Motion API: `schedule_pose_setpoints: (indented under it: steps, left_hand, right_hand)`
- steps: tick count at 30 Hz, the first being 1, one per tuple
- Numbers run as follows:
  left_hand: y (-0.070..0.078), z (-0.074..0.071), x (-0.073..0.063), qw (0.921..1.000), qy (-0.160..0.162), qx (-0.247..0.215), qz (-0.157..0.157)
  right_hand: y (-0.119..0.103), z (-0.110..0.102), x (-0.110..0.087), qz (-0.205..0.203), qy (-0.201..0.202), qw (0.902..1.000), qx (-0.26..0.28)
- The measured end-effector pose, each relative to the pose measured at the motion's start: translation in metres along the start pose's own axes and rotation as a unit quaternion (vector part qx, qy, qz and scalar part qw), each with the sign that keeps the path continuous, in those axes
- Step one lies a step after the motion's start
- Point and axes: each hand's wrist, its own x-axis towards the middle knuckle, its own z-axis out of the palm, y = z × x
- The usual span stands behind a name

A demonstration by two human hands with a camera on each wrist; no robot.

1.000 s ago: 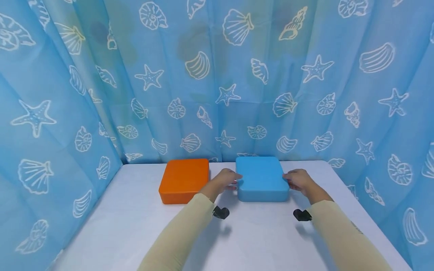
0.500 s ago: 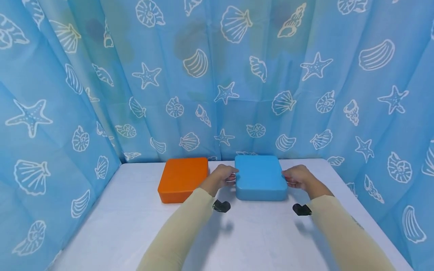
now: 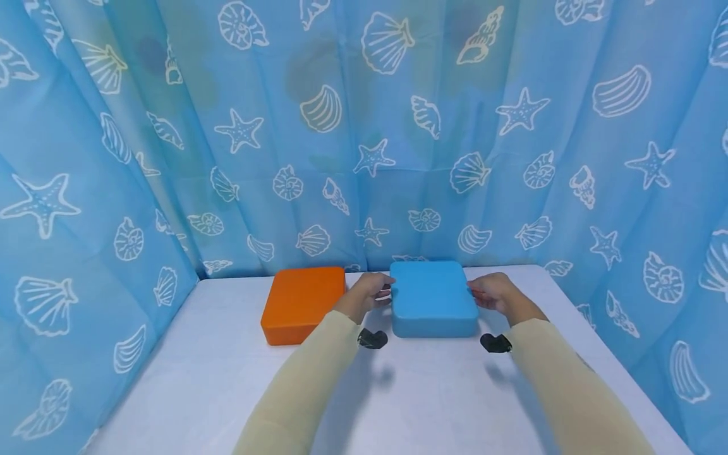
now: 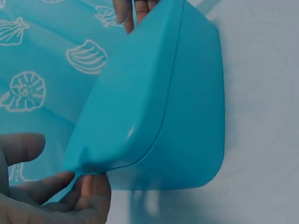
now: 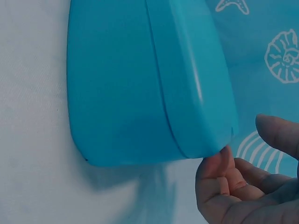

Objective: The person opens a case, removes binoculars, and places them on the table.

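A light-blue lidded box [image 3: 434, 297] sits flat on the table, a thin seam showing between lid and body in both wrist views. My left hand [image 3: 370, 292] is at its left side; bent fingers [image 4: 96, 193] hook the lid's edge near a corner, while the thumb [image 4: 25, 147] stands off it. On the opposite side, my right hand [image 3: 493, 292] has curled fingertips [image 5: 217, 165] against the lid's lower edge, its thumb [image 5: 278, 135] raised apart. The lid [image 4: 119, 93] appears to sit on the body. The box's contents are hidden.
An orange box [image 3: 304, 304] of similar shape stands to the left, close to my left forearm. A white cloth covers the table [image 3: 199, 379]. Blue curtains [image 3: 341, 145] with shell prints hang right behind and along both sides.
Both hands have slid slightly back along the blue box's sides, and the left thumb has drawn off the lid's top. The boxes stay put; the head view has shifted a little.
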Motion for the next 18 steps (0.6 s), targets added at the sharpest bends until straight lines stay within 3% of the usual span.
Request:
schedule_pose_setpoints:
  steps: [10, 18]
  left_hand:
    - [0.012, 0.001, 0.001, 0.9996, 0.019, 0.016, -0.016]
    - [0.008, 0.004, 0.003, 0.9982, 0.035, 0.041, -0.025]
  right_hand:
    - [-0.006, 0.004, 0.004, 0.013, 0.001, 0.9999, -0.008]
    - [-0.004, 0.007, 0.0, 0.006, -0.004, 0.9989, -0.046]
